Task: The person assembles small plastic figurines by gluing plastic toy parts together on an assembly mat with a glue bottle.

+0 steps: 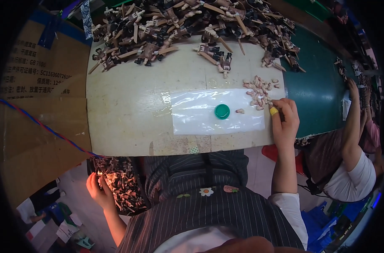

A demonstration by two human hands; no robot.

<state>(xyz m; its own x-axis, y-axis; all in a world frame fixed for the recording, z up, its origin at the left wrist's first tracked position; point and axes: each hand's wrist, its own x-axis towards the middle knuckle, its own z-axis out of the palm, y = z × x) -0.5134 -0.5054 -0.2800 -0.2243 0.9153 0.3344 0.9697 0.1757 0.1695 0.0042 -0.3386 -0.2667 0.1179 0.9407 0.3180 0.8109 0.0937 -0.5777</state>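
From the middle of the pale desk [128,97], a heap of small figures [171,25] spreads at 12 o'clock; a container of dark pieces [124,185] is below at 7. A white sheet [196,124] lies at 4. The left hand [98,192], fingers bent, is at the container; the right hand [287,120], fingers curled, meets the pale pieces' edge at 3. Whether either grips anything, I cannot tell. The green cap [222,111] sits on the sheet, 4 o'clock; the pale pieces [259,90] cluster at 3.

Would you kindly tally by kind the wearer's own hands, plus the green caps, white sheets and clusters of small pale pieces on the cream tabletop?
Hands: 2, left hand and right hand
Green cap: 1
White sheet: 1
Cluster of small pale pieces: 1
Total: 5
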